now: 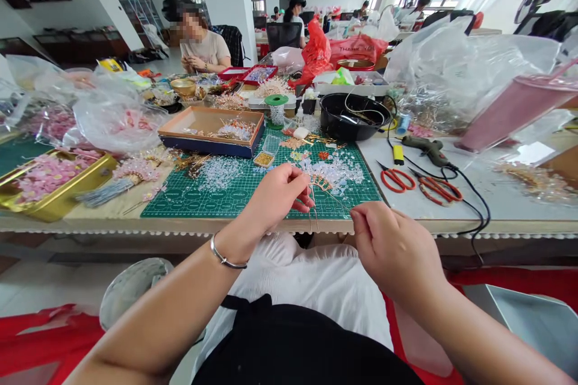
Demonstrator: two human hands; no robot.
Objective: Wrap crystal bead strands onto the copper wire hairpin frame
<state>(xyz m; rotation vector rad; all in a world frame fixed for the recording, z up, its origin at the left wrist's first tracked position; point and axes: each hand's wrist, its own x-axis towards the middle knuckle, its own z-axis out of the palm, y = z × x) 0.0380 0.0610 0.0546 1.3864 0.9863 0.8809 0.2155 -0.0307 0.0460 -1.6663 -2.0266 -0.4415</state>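
Note:
My left hand (280,194), a silver bangle on its wrist, pinches a small beaded hair comb (321,182) with thin metal prongs pointing down, just over the front edge of the green cutting mat (171,204). From the comb a fine wire (339,201) runs right to my right hand (392,246), whose thumb and fingers are closed on its end. Loose clear beads (345,169) and a heap of pale beads (221,173) lie on the mat behind my hands. A little box of gold beads (264,159) stands between them.
Red-handled scissors (397,180), pliers (440,189) and a glue gun (427,149) with its cord lie right. A black bowl (354,117) and cardboard tray (212,129) stand behind; a gold tray (97,177) of pink flowers sits left. A co-worker (205,45) sits opposite.

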